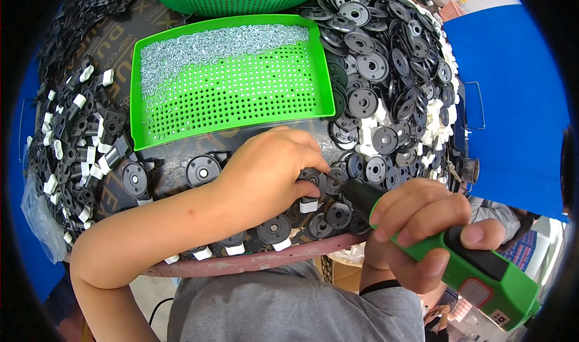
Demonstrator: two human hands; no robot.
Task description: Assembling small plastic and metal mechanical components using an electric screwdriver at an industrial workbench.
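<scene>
My left hand [265, 164] reaches across the table, its thumb and fingers closed around a black round disc [313, 178] with a white tab [309, 206] at its near side. In my right hand [422, 212] is a green electric screwdriver [503, 282], gripped around its body with the thumb by the dark switch. Its black nose points left at the disc. Whether the bit touches a screw there is too small to tell. Beside my left forearm lie similar assembled discs, one [274, 227] near the table edge and another [203, 170] beyond the arm.
A green perforated tray [241, 98] holds many small silvery screws [211, 45]. Behind it stands a green basket [241, 1]. Black discs [372, 67] heap up at the right, with white pieces [369, 138] among them. Black-and-white parts [90, 155] cover the left side.
</scene>
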